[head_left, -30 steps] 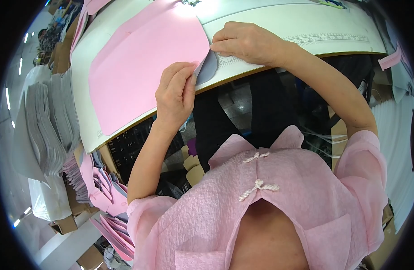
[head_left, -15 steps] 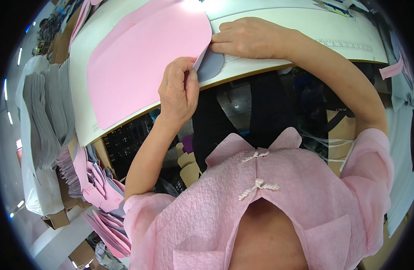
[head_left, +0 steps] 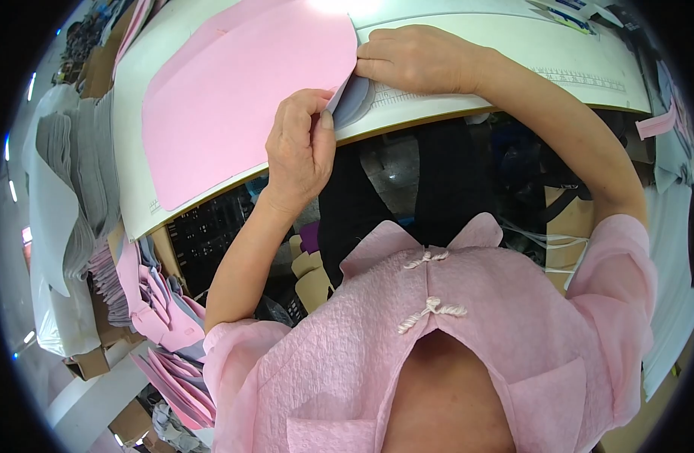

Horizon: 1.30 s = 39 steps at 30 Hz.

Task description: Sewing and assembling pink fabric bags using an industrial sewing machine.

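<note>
A large pink sheet [head_left: 234, 106] lies on the white tabletop, its right edge lifted, with a rounded grey piece [head_left: 353, 102] showing under it. My left hand [head_left: 300, 147] is closed in a pinch on that lifted edge, thumb near the grey piece. My right hand [head_left: 415, 60] is curled, fingertips gripping the same edge higher up; their tips are partly hidden. A printed ruler strip [head_left: 573, 79] runs along the table near my right hand.
Grey stacks [head_left: 83, 181] stand at left, above piles of pink pieces [head_left: 166, 317]. Dark crates [head_left: 207, 234] lie under the table's front edge. Small tools [head_left: 566, 19] rest at the far right of the tabletop, and a pink strip [head_left: 656, 124] hangs beside it.
Both hands have shifted a little farther up the frame with the lifted edge, keeping their grip. The surrounding view has shifted slightly; the pink sheet still lies in much the same position.
</note>
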Tool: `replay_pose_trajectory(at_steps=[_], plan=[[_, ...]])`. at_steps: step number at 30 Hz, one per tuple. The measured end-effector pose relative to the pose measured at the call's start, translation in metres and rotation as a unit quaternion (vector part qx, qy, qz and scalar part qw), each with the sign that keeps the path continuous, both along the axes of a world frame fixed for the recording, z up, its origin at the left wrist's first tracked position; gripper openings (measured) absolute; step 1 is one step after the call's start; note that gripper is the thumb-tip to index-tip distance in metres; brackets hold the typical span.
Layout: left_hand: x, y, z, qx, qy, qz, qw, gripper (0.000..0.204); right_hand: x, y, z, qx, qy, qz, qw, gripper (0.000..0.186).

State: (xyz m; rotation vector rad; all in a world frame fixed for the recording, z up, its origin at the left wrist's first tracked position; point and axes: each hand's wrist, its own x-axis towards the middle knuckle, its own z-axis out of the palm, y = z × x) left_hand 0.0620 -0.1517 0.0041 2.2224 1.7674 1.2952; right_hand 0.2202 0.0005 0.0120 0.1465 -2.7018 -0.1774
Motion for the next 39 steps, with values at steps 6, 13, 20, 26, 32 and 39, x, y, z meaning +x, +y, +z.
replay_pose_trajectory(at_steps=[6,13,20,26,32,39], plan=[[0.002,-0.001,0.000,-0.010,-0.010,-0.013,1.000,0.016,-0.003,-0.001,-0.003,-0.053,0.049,0.004,0.997,0.017],[0.002,0.000,0.001,-0.006,-0.012,-0.017,1.000,0.017,-0.006,-0.002,-0.006,-0.036,0.068,-0.019,0.997,0.019],[-0.002,0.003,0.013,-0.035,0.038,-0.061,0.997,0.008,-0.004,-0.007,-0.015,-0.023,0.109,-0.021,0.994,0.018],[-0.050,0.085,0.026,-0.044,0.136,0.059,0.988,0.022,-0.004,-0.014,-0.011,0.000,0.112,-0.043,0.993,0.008],[-0.070,0.146,0.022,-0.218,0.178,0.186,0.942,0.040,-0.006,-0.019,-0.012,-0.014,0.137,-0.065,0.988,0.009],[-0.051,0.150,0.021,-0.297,0.222,0.234,0.898,0.054,0.000,-0.022,-0.011,-0.095,0.104,-0.087,0.986,0.020]])
